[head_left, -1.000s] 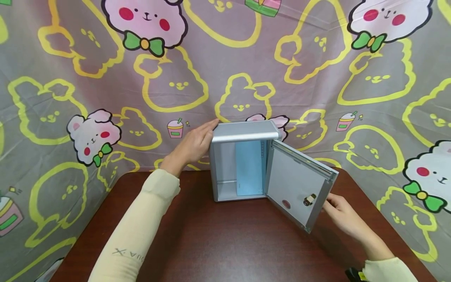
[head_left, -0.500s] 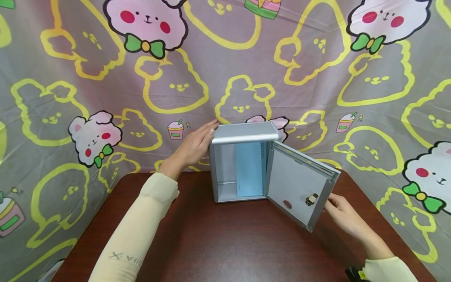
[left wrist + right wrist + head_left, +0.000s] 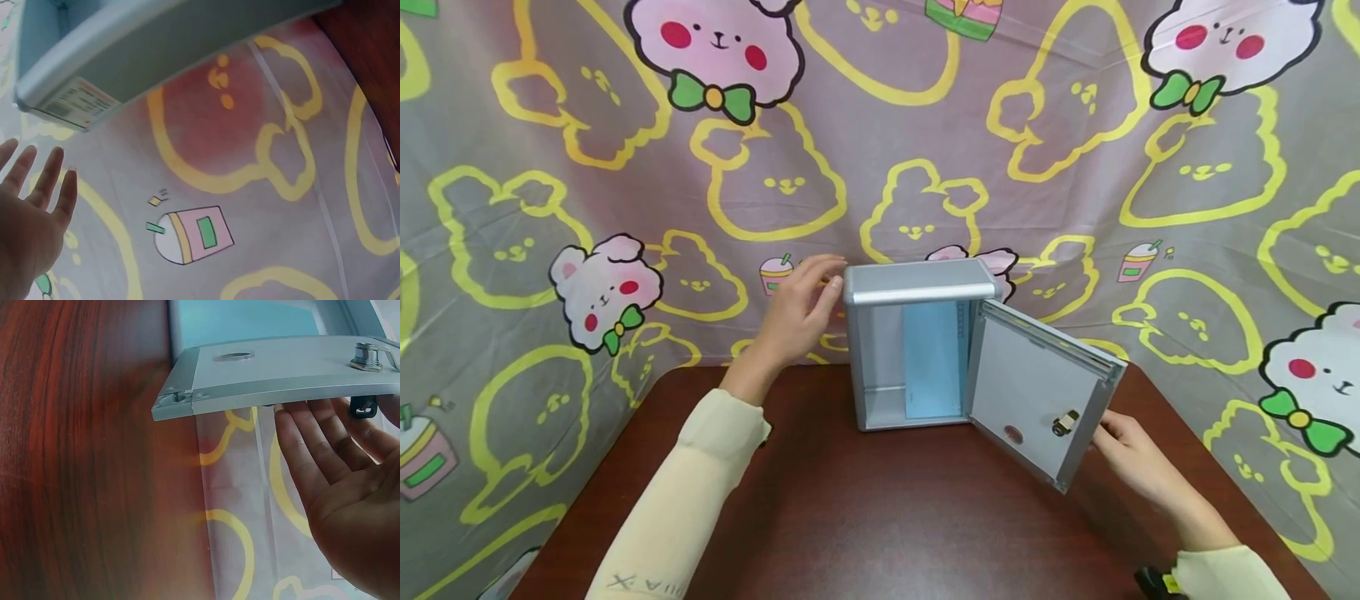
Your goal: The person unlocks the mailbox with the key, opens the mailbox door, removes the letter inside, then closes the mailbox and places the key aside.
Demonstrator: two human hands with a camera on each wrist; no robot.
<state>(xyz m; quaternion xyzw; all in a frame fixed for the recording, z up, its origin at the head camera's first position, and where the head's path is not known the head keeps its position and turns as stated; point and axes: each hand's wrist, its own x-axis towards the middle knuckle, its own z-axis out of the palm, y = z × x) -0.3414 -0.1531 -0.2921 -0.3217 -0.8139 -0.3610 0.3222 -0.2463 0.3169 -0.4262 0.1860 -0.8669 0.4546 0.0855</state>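
Observation:
A small grey metal cabinet (image 3: 925, 282) stands on the table with its hinged door (image 3: 1030, 379) swung out to the right. Inside it shows a light blue panel (image 3: 932, 358). My left hand (image 3: 797, 312) is beside the cabinet's upper left corner; the left wrist view shows its fingers (image 3: 47, 178) spread, apart from the label (image 3: 81, 103) on the box. My right hand (image 3: 1131, 454) has its fingertips at the door's outer face, near the free edge. A black key (image 3: 364, 407) juts from that face between fingers and thumb. The lock's cam (image 3: 1063, 422) sits on the inner face.
The dark red-brown wooden table (image 3: 880, 508) carries the cabinet near its back edge. A patterned cloth (image 3: 910, 125) with bears and drink cups hangs close behind and on both sides. A round hole (image 3: 1013, 434) shows low in the door.
My left hand has come off the cabinet's top left edge and moved slightly left. The right hand and the door have barely moved.

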